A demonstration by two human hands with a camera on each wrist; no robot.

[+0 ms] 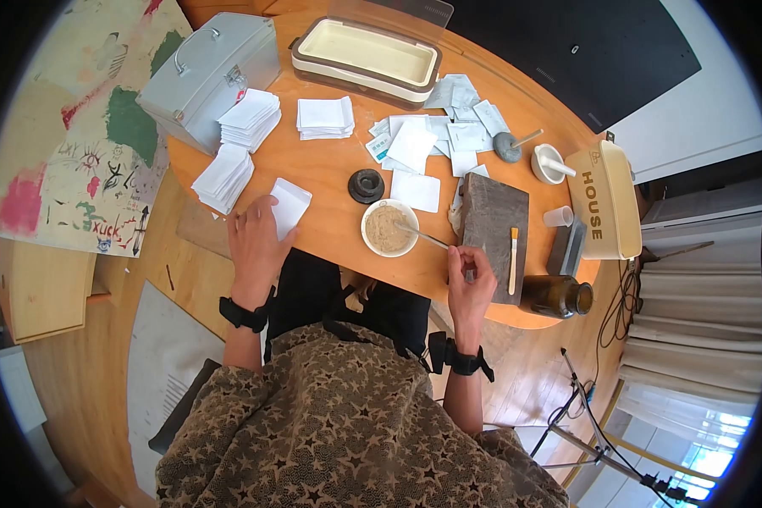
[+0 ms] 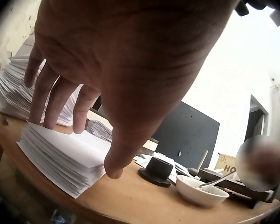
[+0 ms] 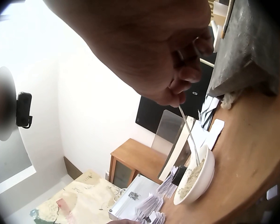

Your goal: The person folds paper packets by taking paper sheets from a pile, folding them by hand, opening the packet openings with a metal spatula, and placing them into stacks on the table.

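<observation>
The left hand lies over a stack of white paper packets near the table's front edge; in the left wrist view its fingers are spread and rest on the top packet. A white bowl of beige powder stands right of it. The right hand pinches the handle end of a metal spoon, whose other end sits in the powder. Behind the bowl are a dark round lidded-looking object and a loose white paper.
More packet stacks stand beside a silver case. A cream tray is at the back. On the right are a dark slab with a brush, a brown jar, a mortar and a HOUSE box.
</observation>
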